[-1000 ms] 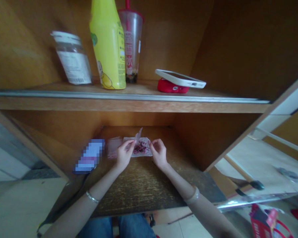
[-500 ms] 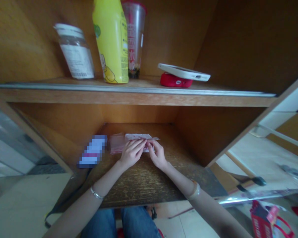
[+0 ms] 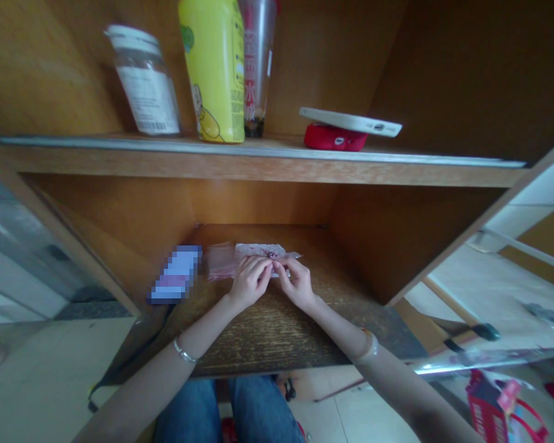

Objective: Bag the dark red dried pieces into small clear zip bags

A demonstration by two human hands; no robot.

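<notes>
A small clear plastic bag with dark pink bits inside lies at the back of the lower wooden shelf. My left hand and my right hand meet over its near edge, fingertips pinching the bag together. A stack of pinkish clear bags lies just left of my left hand. Each wrist wears a bracelet.
A blurred flat object lies at the left of the lower shelf. The upper shelf carries a jar, a yellow bottle, a plastic cup and a white phone on a red object. A red bag sits at the lower right.
The bag was held open with a flap raised a second ago; my hands have come together and pressed it flat. The view has shifted slightly downward.
</notes>
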